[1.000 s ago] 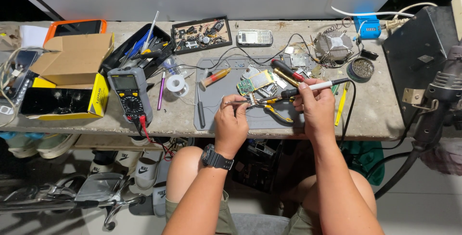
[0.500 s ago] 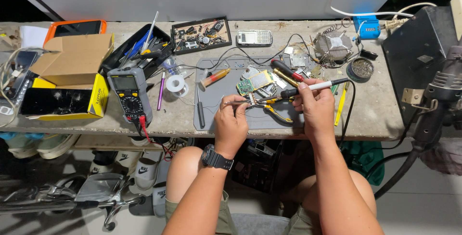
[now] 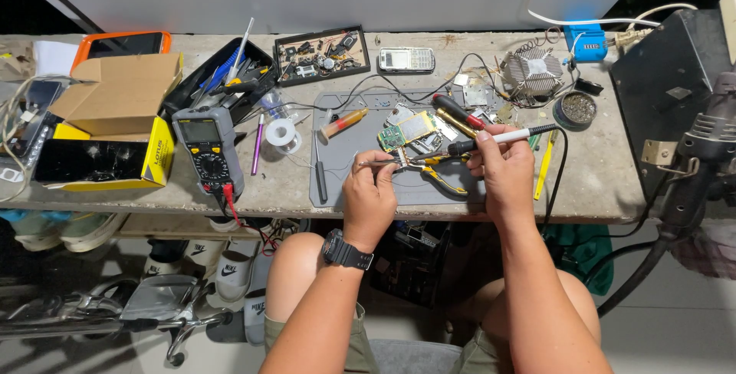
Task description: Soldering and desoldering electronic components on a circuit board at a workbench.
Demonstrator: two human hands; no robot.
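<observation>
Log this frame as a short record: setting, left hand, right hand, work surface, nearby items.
setting: cluttered concrete workbench, person seated, seen from above
left hand: left hand pinches a small part against yellow-handled pliers
right hand: right hand holds a white-and-black soldering iron, tip pointing left
work surface: grey silicone mat with a green circuit board
nearby items: grey digital multimeter, solder spool, open cardboard box, metal heatsink

A white-handled soldering iron lies level, black tip pointing left at a small circuit piece gripped by yellow-handled pliers above the grey mat.
</observation>
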